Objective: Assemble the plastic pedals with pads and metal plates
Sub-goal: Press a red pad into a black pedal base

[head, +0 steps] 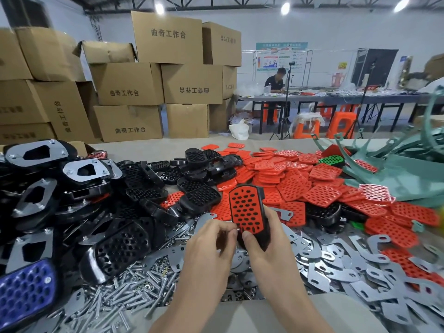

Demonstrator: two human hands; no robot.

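Left hand (pixel 211 239) pinches what looks like a bolt (pixel 237 229) at the edge of the pedal (pixel 246 210). The pedal, red pad fitted, is gripped above the worktop (pixel 336 313) by right-hand (pixel 263 239) fingers. Likely next: push the bolt through, then add a plate (pixel 336 258).

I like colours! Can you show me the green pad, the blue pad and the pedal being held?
green pad (pixel 331 160): head view, middle of its holed face.
blue pad (pixel 26 287): head view, middle of its holed face.
held pedal (pixel 247 210): head view, middle of its red holed face.
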